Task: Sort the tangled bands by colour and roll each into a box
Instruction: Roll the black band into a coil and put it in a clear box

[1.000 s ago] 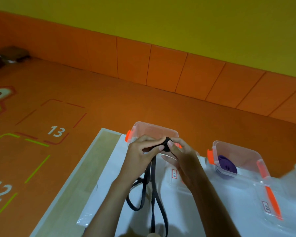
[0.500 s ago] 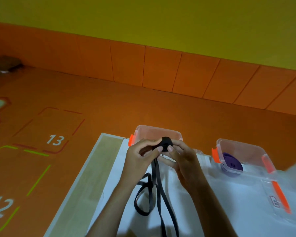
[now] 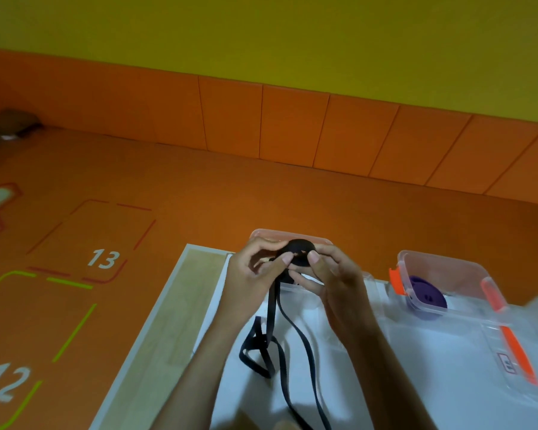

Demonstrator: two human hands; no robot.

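Black coil: a flat black coil of rolled band (image 3: 298,255) is held up between both hands, just in front of the far-left box and above the white sheet.
Left hand: the left hand (image 3: 255,273) is raised at the coil's left edge. That edge and the band feeding into it are pinched between the thumb and the curled forefinger.
Right hand: the right hand (image 3: 337,282) is set against the coil's right side. The thumb is pressed on its near face and the other fingers are curled beneath it.
Loose tail: the unrolled black band tail (image 3: 272,308) is hung from the coil toward the near edge, and is looped and crossed over the sheet.
Left box: a clear plastic box (image 3: 292,235) is partly hidden behind the hands, so its contents cannot be told.
Right box: a second clear plastic box with orange latches (image 3: 448,268) is placed well to the right, and a purple rolled band (image 3: 427,296) is seen inside it.
Surface: a white sheet (image 3: 416,373) is spread over a pale wooden table (image 3: 174,321).
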